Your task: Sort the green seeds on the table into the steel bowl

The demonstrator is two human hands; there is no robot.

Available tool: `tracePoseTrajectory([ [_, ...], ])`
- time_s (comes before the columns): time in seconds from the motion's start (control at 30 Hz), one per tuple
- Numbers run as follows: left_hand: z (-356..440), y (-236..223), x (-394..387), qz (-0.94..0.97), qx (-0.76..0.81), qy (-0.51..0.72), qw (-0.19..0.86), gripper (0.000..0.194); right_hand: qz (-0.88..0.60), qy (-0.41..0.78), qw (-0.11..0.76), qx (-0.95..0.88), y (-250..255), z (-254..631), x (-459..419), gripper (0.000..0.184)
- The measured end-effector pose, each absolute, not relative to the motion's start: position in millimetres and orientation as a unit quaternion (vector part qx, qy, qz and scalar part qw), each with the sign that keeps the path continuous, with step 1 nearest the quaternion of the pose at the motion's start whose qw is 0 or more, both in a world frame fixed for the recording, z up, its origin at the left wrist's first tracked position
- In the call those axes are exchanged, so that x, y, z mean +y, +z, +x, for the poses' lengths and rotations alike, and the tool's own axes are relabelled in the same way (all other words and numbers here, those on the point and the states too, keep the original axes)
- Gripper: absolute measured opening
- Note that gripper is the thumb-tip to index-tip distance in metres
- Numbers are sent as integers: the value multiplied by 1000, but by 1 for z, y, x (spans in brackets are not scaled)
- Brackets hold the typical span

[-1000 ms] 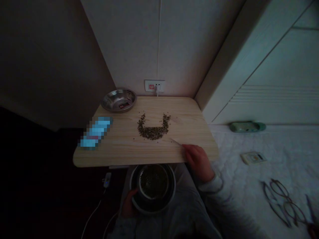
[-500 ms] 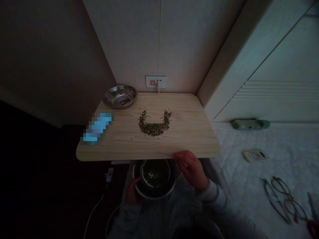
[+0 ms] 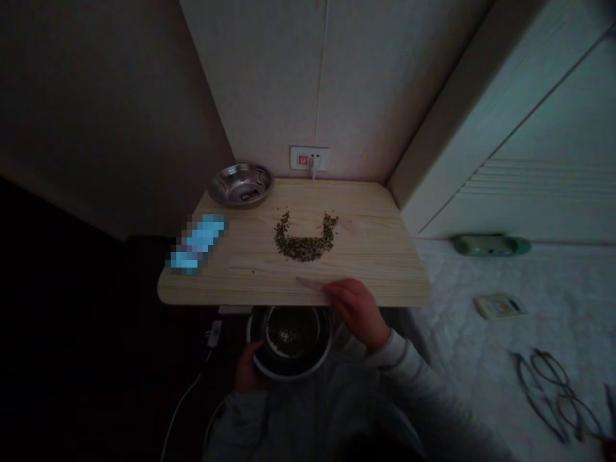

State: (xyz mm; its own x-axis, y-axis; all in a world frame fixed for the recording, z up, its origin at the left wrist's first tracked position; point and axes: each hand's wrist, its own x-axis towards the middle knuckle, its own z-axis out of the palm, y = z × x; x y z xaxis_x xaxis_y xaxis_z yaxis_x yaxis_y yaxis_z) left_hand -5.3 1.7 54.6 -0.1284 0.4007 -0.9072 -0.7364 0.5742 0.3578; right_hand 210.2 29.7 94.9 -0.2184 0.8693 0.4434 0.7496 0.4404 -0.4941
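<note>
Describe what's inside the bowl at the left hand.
The bowl at the left hand holds small dark grains. The tabletop covers its far edge; anything beneath the grains cannot be seen.

A second ago my right hand (image 3: 356, 311) was off the front right corner of the grain pile (image 3: 304, 249); now I have it further left, near the pile's front. The thin strip (image 3: 309, 283) I pinch, once a sliver at the pile's front right, now lies straight before the pile, its broader face showing, its tip nearer than half a second ago. With my left hand (image 3: 249, 369) I've brought the bowl (image 3: 308, 373) closer, from straight before the pile to slightly left.
</note>
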Motion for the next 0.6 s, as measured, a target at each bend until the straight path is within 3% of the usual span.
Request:
tracePoseTrajectory([
  [0.2, -14, 64, 9, -164, 612, 462, 620, 29, -449, 139, 359, -806, 99, 189, 20, 23],
  [0.37, -20, 64, 6, -168, 602, 486, 611, 29, -492, 162, 401, -755, 105, 171, 56, 22],
  [0.6, -39, 55, 1, -173, 579, 512, 611, 21, -473, 149, 321, -807, 111, 114, 121, 27],
])
